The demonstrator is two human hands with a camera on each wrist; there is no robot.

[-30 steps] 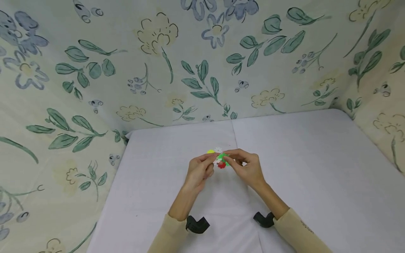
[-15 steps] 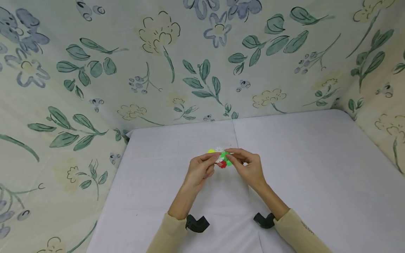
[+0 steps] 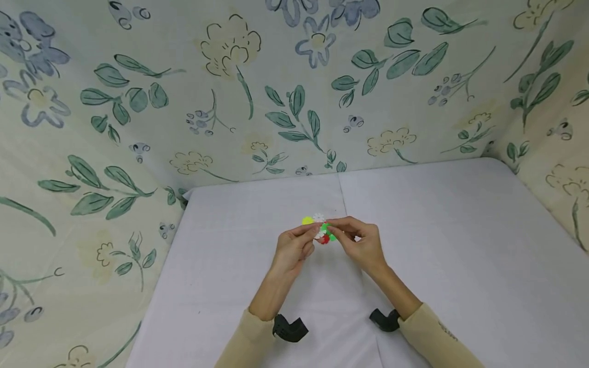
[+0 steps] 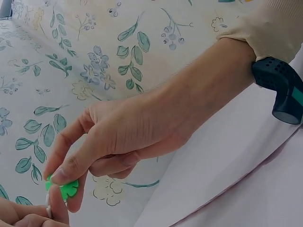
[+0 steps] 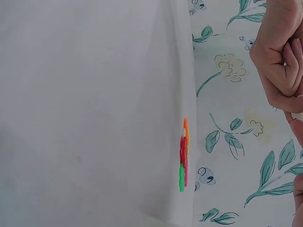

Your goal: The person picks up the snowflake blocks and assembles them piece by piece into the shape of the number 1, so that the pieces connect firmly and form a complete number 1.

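A white cloth (image 3: 460, 245) is covering the table (image 3: 221, 286), with yellow and white plastic pieces (image 3: 313, 220) lying near its far edge.

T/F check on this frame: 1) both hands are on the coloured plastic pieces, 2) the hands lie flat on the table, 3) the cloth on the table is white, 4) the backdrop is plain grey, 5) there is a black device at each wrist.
1) True. The left hand and the right hand both pinch the cluster of coloured plastic pieces between them; the left wrist view shows the right hand's fingertips on a green piece.
2) False. The fingers are curled round the pieces, not flat on the table.
3) True. The white cloth covers the table.
4) False. The backdrop is cream with a floral pattern of leaves and flowers.
5) True. A black wrist device sits at the left wrist, another at the right.
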